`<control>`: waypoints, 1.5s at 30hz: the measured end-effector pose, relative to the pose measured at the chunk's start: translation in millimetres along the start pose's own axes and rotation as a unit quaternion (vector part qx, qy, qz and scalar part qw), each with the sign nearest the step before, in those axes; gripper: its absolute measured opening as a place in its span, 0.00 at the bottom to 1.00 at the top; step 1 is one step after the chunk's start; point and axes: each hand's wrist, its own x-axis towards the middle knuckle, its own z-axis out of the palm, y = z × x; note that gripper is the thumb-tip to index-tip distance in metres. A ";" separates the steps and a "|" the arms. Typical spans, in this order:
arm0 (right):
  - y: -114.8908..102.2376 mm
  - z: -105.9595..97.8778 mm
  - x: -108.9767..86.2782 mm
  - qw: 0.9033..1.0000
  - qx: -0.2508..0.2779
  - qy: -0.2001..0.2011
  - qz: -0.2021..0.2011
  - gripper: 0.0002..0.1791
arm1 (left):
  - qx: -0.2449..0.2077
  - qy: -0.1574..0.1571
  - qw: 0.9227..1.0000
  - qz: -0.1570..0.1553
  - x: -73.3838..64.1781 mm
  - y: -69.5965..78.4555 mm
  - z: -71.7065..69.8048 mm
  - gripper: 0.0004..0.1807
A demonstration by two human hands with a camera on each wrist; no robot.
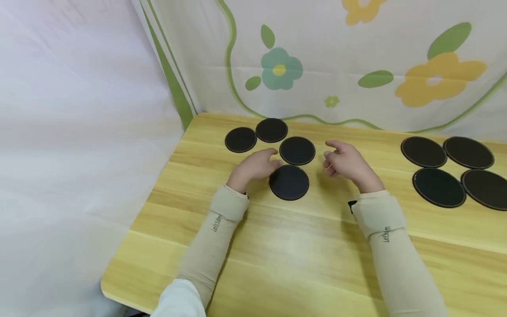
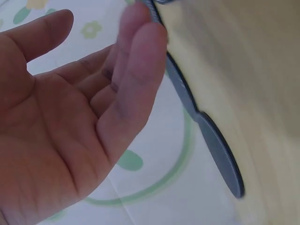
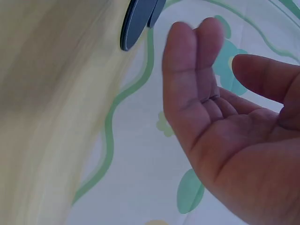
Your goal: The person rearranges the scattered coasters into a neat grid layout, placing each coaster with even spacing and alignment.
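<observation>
Several round black coasters with thin stitched rims lie on the left part of the table. Two, a left coaster [image 1: 240,139] and a back coaster [image 1: 271,130], sit side by side. Closer in are a middle coaster [image 1: 298,150] and a front coaster [image 1: 289,182]. My left hand [image 1: 257,164] hovers beside these two, its fingertips overlapping the front one's edge in the head view. Nothing is in its loosely bent fingers, as the left wrist view shows. To the right of the middle coaster, my right hand [image 1: 346,163] faces inward, fingers relaxed, palm bare.
On the table's right side another group of black coasters [image 1: 439,187] lies close together. A white cloth [image 1: 328,57] with flowers and leaves hangs behind the wooden table [image 1: 285,259]. White sheeting [image 1: 79,154] stands along the left.
</observation>
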 end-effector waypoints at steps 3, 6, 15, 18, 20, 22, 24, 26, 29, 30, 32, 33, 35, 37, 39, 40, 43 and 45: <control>-1.3 2.3 4.4 0.999 -0.032 0.009 -0.005 0.32 | -0.011 0.001 1.000 0.010 9.7 9.4 1.2 0.31; -3.1 7.4 7.1 0.997 -0.067 0.016 -0.019 0.32 | -0.018 0.001 1.000 0.005 17.1 15.5 3.3 0.32; -13.9 23.0 10.6 0.991 -0.133 -0.020 -0.015 0.32 | 0.004 0.000 0.999 -0.041 20.1 15.8 5.2 0.35; -16.0 22.8 12.2 0.992 -0.118 -0.039 -0.006 0.34 | 0.000 0.007 0.999 -0.035 19.6 16.6 1.3 0.36; -16.5 22.7 13.8 0.994 -0.093 -0.057 -0.004 0.35 | -0.006 0.010 1.000 -0.027 19.2 17.6 -1.0 0.37; -16.4 23.6 15.5 0.995 -0.062 -0.075 -0.004 0.36 | -0.013 0.010 1.000 -0.022 18.8 18.7 -1.9 0.37; -15.4 25.5 17.7 0.995 -0.037 -0.089 -0.005 0.36 | -0.015 0.008 1.000 -0.021 18.5 19.3 -1.3 0.37; -14.3 27.9 19.2 0.995 -0.023 -0.094 -0.004 0.36 | -0.012 0.009 1.000 -0.024 18.7 19.4 0.3 0.37; -13.1 30.5 20.1 0.996 -0.019 -0.090 0.000 0.36 | -0.005 0.010 1.000 -0.027 19.3 19.6 2.4 0.37; -13.0 30.9 20.0 0.996 -0.019 -0.087 0.001 0.36 | -0.003 0.010 1.000 -0.029 19.5 19.6 2.8 0.37; -12.4 31.6 20.3 0.997 -0.011 -0.081 0.004 0.36 | -0.004 0.012 1.000 -0.028 19.8 19.4 3.2 0.36; -12.4 31.8 20.2 0.997 -0.005 -0.077 0.006 0.35 | -0.005 0.013 1.000 -0.027 19.8 19.3 3.4 0.36; -11.8 32.0 20.3 0.997 0.011 -0.070 0.009 0.35 | -0.012 0.016 0.999 -0.028 19.9 18.6 4.0 0.36; -10.3 31.9 20.6 0.998 0.029 -0.063 0.014 0.35 | -0.025 0.023 0.999 -0.027 19.8 17.6 4.7 0.35; -9.4 32.3 20.8 0.997 0.056 -0.057 0.018 0.34 | -0.040 0.034 0.998 -0.027 19.5 16.1 5.3 0.35; -9.0 32.6 20.9 0.996 0.074 -0.054 0.019 0.34 | -0.048 0.042 0.998 -0.028 19.6 15.2 5.6 0.34; -9.8 33.9 20.6 0.989 0.141 -0.036 0.021 0.33 | -0.081 0.077 0.993 -0.030 19.2 12.6 5.8 0.33; -10.8 34.6 20.3 0.982 0.189 -0.015 0.021 0.32 | -0.102 0.104 0.989 -0.031 19.5 11.0 5.3 0.32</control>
